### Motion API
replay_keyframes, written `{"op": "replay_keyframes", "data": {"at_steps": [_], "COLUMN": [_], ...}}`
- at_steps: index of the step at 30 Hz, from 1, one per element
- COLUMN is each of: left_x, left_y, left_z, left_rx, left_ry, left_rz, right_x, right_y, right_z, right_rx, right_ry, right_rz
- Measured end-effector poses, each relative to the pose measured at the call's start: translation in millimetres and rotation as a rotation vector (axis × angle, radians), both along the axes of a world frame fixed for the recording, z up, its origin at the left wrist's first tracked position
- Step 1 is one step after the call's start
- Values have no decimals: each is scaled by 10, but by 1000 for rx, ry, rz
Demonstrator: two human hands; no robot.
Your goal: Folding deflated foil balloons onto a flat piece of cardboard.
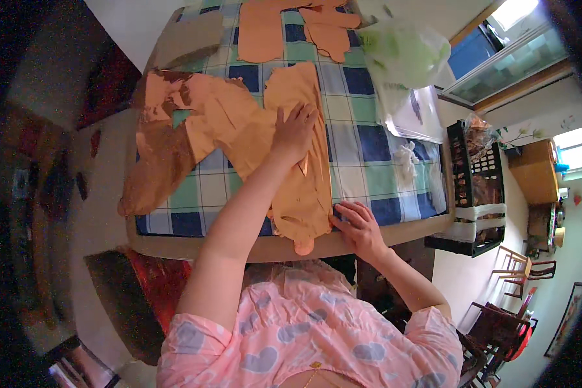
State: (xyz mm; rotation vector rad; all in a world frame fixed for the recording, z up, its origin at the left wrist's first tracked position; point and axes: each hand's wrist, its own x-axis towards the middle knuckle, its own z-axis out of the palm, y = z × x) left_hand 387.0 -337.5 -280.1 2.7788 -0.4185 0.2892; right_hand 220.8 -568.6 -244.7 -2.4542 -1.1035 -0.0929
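Plainly, the foil [297,204] lay spread on the plaid cloth [359,165] over the table [174,249], its near end reaching past the cloth to the table's edge in a small rounded tab [303,246]. The left hand [295,134] rested on top of it, fingers extended, palm down, pressing without grasping. The right hand [361,229] sat low at the foil's right edge, fingers loosely bent; whether a fingertip pinched that edge, I could not tell.

The foil looked thin and light, soft enough to fold and crease under its own slack, probably slick against skin and prone to sliding on the cloth. It seemed likely to tear if tugged at a crease. The tab, or the long straight right edge, looked the best place to take hold, with a flat palm steadying the middle.

The left hand and forearm hid part of the foil, and its crumpled far-left part was too glossy and tangled to read layer by layer. More foil pieces [260,35] beyond it were cut off by the top of the view.
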Motion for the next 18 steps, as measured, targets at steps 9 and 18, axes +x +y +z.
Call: {"op": "replay_keyframes", "data": {"at_steps": [9, 18], "left_x": [-19, 63], "left_y": [15, -4], "left_z": [-13, -263], "left_rx": [8, 52], "left_ry": [-13, -98], "left_rz": [0, 19], "right_x": [-33, 1222], "right_y": [-35, 918], "right_z": [95, 37], "right_rx": [81, 326], "right_ry": [35, -186], "right_rz": [64, -250]}}
